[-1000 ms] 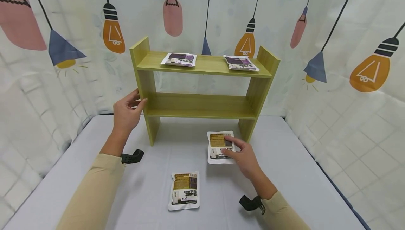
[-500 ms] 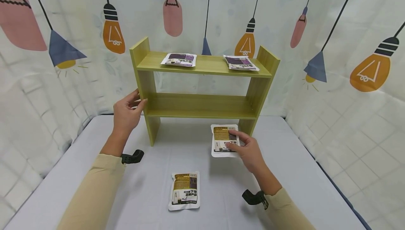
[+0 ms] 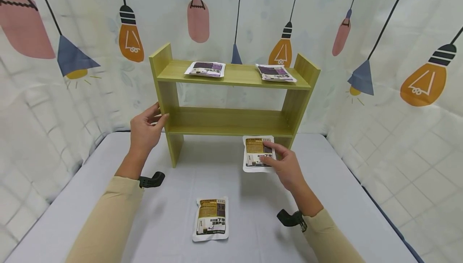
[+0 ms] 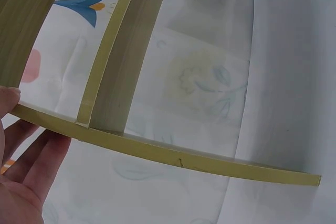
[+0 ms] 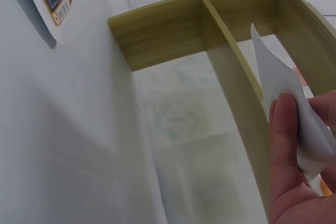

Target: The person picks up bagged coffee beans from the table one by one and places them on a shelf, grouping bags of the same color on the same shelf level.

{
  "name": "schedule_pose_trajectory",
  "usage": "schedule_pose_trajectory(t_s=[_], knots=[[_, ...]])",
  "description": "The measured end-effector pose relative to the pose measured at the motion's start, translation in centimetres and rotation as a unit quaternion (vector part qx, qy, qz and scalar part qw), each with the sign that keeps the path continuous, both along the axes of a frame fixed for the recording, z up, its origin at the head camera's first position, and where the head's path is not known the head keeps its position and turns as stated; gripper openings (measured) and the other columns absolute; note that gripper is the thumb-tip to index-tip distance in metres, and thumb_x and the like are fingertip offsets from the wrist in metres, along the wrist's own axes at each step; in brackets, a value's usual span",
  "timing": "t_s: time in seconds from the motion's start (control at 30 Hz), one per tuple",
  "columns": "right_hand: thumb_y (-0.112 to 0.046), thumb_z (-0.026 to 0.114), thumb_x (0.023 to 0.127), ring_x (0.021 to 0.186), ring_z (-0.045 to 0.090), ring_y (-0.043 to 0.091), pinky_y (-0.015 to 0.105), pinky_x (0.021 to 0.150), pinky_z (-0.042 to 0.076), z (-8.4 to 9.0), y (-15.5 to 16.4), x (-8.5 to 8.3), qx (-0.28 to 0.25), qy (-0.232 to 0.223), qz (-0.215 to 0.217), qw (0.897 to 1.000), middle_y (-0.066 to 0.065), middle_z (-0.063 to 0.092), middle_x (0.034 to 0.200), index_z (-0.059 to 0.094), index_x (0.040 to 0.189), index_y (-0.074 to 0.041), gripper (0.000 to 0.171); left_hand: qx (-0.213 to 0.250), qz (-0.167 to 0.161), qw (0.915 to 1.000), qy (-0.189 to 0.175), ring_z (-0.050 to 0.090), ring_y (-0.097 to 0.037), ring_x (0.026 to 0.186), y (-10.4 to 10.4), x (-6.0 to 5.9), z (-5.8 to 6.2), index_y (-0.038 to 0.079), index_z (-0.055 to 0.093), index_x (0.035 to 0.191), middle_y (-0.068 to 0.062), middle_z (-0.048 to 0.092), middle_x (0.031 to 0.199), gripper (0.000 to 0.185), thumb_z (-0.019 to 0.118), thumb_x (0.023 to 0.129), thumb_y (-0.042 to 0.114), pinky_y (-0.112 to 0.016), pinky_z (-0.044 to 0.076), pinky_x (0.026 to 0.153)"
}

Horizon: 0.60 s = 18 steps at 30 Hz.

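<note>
My right hand (image 3: 285,166) pinches a white, gold and black pouch (image 3: 256,154) by its right side, in front of the lower right of a yellow-green wooden shelf (image 3: 228,120). The pouch overlaps the middle board's front edge in the head view. In the right wrist view the pouch (image 5: 286,93) appears edge-on between thumb and fingers. My left hand (image 3: 146,129) grips the shelf's left side panel (image 4: 157,153), thumb at the front edge and fingers behind. A second gold-and-white pouch (image 3: 211,219) lies on the table in front.
Two purple-and-white pouches lie on the top board, one left (image 3: 205,69) and one right (image 3: 276,73). The shelf stands toward the back of a table (image 3: 173,231) covered in white cloth. Curtains (image 3: 231,9) printed with lamps hang at the back and sides.
My right hand has raised the pouch and carried it toward the shelf, slightly rightward. My left hand keeps its place on the side panel. The pouch on the table has not moved.
</note>
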State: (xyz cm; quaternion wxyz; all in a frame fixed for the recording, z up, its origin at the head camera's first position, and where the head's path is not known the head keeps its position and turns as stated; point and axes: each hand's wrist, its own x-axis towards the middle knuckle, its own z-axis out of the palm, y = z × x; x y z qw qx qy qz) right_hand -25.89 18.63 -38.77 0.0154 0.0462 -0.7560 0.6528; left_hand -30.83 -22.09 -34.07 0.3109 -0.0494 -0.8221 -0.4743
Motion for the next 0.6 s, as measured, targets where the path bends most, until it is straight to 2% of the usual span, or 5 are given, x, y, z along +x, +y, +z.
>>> schedule_pose_trajectory(t_s=[0.27, 0.33, 0.5, 0.6], knots=[[-0.004, 0.075, 0.090, 0.125, 0.057, 0.025, 0.017, 0.085, 0.059, 0.7, 0.2, -0.2, -0.009, 0.011, 0.003, 1.000, 0.008, 0.048, 0.155, 0.063, 0.141, -0.012, 0.053, -0.003, 0.004, 1.0000, 0.003, 0.071, -0.028, 0.116, -0.2, -0.2, -0.2, 0.026, 0.057, 0.148, -0.008, 0.068, 0.138, 0.050, 0.067, 0.100, 0.033, -0.022, 0.059, 0.090], [-0.005, 0.076, 0.090, 0.127, 0.056, 0.025, 0.016, 0.085, 0.058, 0.9, 0.3, -0.4, -0.007, 0.014, 0.002, 1.000, 0.007, 0.046, 0.158, 0.063, 0.141, -0.012, 0.053, -0.004, 0.003, 1.0000, 0.003, 0.071, -0.028, 0.116, -0.2, -0.2, -0.2, 0.026, 0.056, 0.148, -0.008, 0.068, 0.138, 0.050, 0.067, 0.100, 0.034, -0.026, 0.060, 0.091], [-0.007, 0.076, 0.090, 0.128, 0.055, 0.026, 0.016, 0.084, 0.058, 1.2, 0.5, -0.6, -0.008, 0.006, -0.002, 1.000, 0.006, 0.044, 0.160, 0.063, 0.141, -0.012, 0.053, -0.003, 0.000, 1.0000, 0.004, 0.071, -0.032, 0.116, -0.1, -0.1, -0.1, 0.027, 0.056, 0.149, -0.009, 0.068, 0.138, 0.050, 0.067, 0.100, 0.032, -0.044, 0.060, 0.094], [-0.007, 0.076, 0.090, 0.128, 0.056, 0.026, 0.016, 0.084, 0.058, 1.5, 0.6, -0.8, -0.009, 0.000, -0.005, 1.000, 0.006, 0.044, 0.160, 0.063, 0.142, -0.012, 0.053, -0.003, -0.003, 1.0000, 0.004, 0.071, -0.035, 0.116, -0.1, 0.0, -0.1, 0.027, 0.055, 0.149, -0.011, 0.067, 0.138, 0.050, 0.067, 0.100, 0.031, -0.046, 0.060, 0.093]])
